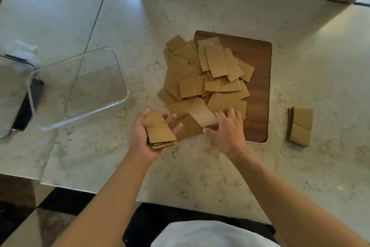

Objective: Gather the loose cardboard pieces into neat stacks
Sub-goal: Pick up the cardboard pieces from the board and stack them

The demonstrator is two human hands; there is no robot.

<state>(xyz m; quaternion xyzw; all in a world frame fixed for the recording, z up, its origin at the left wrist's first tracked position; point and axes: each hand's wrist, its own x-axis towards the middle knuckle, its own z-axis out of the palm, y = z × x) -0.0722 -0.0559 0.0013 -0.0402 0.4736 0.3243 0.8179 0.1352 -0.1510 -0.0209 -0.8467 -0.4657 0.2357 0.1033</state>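
- Right hand (226, 128) is pinching 1 card (202, 115) at the pile's (204, 74) near edge, its long axis running up-left from the fingers.
- Left hand (149, 134), palm up, is cradling a stack (159, 131) just left of that card, nearer than the finished stack (300, 125) well off to the right.

Soft daylight from above, slight blur (edges bowed by wide-angle)
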